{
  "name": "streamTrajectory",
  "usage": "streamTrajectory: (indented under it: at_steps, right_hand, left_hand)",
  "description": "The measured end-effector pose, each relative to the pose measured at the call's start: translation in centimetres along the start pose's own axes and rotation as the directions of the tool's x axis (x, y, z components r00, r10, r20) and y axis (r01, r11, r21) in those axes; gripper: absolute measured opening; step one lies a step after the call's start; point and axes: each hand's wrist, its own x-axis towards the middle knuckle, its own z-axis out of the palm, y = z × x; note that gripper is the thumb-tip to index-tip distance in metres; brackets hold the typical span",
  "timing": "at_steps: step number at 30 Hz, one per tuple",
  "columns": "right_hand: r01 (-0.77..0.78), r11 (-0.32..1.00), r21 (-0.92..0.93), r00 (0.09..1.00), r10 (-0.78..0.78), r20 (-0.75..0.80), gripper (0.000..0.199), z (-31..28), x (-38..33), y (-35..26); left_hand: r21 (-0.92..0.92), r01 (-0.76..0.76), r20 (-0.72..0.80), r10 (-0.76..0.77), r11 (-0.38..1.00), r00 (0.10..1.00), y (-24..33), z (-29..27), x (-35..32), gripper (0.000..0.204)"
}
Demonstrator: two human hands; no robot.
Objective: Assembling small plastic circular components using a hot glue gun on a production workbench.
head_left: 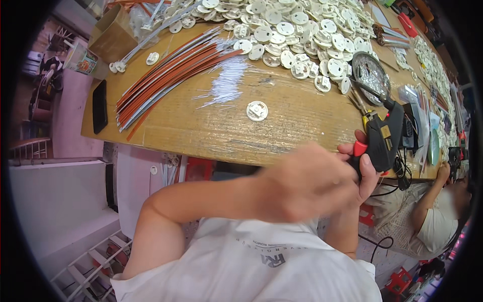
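Note:
My right hand is wrapped round the grip of a black gun-shaped tool with a red trigger and a yellow label. My left hand crosses in front of my chest, close beside the right hand. Motion smears its fingers, so whether it holds anything cannot be made out. One round white plastic part lies by itself on the wooden table. Left of it are a bunch of thin white wires and a long bundle of orange and grey strips or wires.
A large heap of round white parts covers the back of the table. A black phone lies at the left edge, near a cardboard box. A round black-rimmed dish stands at right. Another person sits farther right.

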Motion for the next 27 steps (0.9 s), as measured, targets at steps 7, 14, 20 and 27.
streamTrajectory:
  at_steps: [7, 14, 20, 27]
  right_hand:
    - [0.307, 0.938, -0.159, 0.938, -0.271, 0.216, 0.060, 0.1, 0.7, 0.5]
    - [0.248, 0.959, -0.139, 0.940, -0.203, 0.275, 0.059, 0.4, 1.4, 1.8]
    - [0.253, 0.956, -0.149, 0.936, -0.203, 0.286, 0.059, -0.1, 1.4, 1.8]
    - [0.229, 0.954, -0.195, 0.936, -0.161, 0.312, 0.059, -0.1, 1.2, 1.8]
  left_hand:
    - [0.633, 0.415, -0.177, -0.400, 0.653, 0.899, -3.9, -8.5, -4.1, 0.024]
    - [0.823, 0.439, -0.268, -0.436, 0.360, 0.859, -7.2, -13.7, -3.5, 0.019]
    - [0.827, 0.337, -0.088, -0.488, 0.450, 0.868, -9.2, -15.2, -2.2, 0.017]
    - [0.914, 0.262, -0.072, -0.511, 0.310, 0.857, -10.9, -16.3, -2.6, 0.011]
